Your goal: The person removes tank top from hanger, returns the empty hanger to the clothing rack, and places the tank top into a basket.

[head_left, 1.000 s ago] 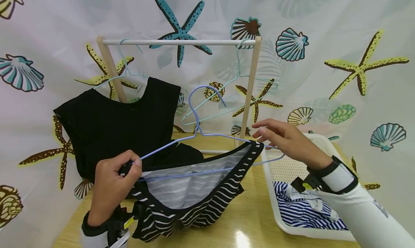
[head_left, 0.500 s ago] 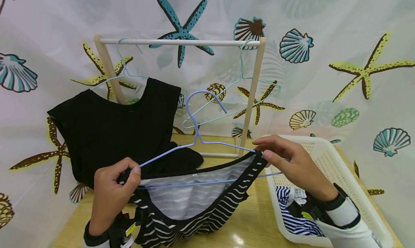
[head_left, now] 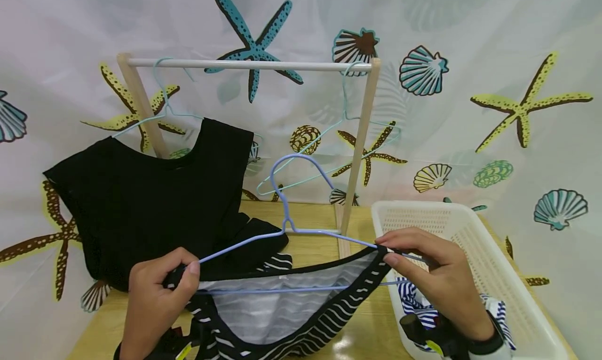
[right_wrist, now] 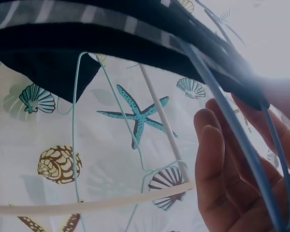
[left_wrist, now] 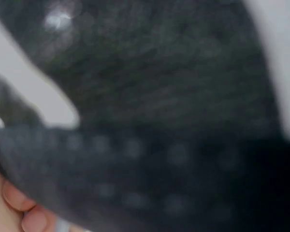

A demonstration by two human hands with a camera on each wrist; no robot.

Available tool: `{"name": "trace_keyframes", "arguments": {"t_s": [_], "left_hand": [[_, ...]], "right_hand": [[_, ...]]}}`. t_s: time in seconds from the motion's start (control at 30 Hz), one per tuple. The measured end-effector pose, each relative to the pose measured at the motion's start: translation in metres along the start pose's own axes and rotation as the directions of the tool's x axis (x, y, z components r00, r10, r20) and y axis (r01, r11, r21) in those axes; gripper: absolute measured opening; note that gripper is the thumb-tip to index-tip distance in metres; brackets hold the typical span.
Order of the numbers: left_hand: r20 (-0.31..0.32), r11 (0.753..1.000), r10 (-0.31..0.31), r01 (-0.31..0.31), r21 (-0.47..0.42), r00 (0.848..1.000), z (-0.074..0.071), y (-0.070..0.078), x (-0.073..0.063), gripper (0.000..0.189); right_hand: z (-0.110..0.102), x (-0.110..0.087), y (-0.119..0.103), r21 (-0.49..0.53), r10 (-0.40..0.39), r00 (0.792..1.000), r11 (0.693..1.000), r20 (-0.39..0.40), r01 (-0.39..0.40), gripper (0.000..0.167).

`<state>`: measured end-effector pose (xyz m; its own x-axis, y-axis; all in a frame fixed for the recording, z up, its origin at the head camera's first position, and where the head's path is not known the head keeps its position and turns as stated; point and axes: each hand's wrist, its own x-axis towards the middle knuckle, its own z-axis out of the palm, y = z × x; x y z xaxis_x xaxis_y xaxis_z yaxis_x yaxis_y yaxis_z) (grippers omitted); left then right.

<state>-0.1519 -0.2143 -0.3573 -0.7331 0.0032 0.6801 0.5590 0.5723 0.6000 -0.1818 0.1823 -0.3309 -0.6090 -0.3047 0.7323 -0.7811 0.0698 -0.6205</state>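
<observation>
A blue hanger (head_left: 286, 208) is inside the neck opening of a black-and-white striped top (head_left: 324, 323), its hook upward. My left hand (head_left: 157, 297) grips the top's left shoulder together with the hanger arm. At the other shoulder my right hand (head_left: 439, 276) pinches the strap edge between thumb and fingers, on the hanger's right arm. In the right wrist view the hanger's end (right_wrist: 275, 212) sticks out past the strap, beside the curled fingers. Striped fabric (left_wrist: 150, 92) fills most of the left wrist view, blurred, and covers much of that hand.
A rack (head_left: 254, 65) stands behind, with a black sleeveless top (head_left: 155, 208) on a mint hanger at left and a bare mint hanger (head_left: 345, 99) at right. The white basket (head_left: 517, 281) on the right holds blue-and-white striped clothing (head_left: 416, 305). Everything stands on a wooden table (head_left: 305, 250).
My right hand has gone from hovering with loose fingers near the right shoulder to pinching the strap there. The hanger and top sit lower in view; the left hand keeps its grip.
</observation>
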Motion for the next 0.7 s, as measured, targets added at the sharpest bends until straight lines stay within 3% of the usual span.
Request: {"name": "trace_keyframes", "arguments": {"t_s": [0.27,0.53,0.7], "left_hand": [[-0.03,0.999,0.048,-0.049,-0.024,0.998,0.0,0.001,0.001,0.029],[0.054,1.0,-0.004,0.005,-0.012,0.999,0.003,0.01,0.003,0.023],[0.093,1.0,0.001,0.001,-0.012,0.996,0.006,0.014,0.002,0.02]], "right_hand": [[-0.002,0.006,0.003,0.031,-0.009,1.0,0.999,-0.016,0.01,0.029],[-0.008,-0.001,0.008,0.073,0.016,1.0,0.997,-0.01,-0.015,0.027],[-0.014,-0.006,0.009,0.107,0.013,1.0,0.994,0.003,-0.013,0.025]]}}
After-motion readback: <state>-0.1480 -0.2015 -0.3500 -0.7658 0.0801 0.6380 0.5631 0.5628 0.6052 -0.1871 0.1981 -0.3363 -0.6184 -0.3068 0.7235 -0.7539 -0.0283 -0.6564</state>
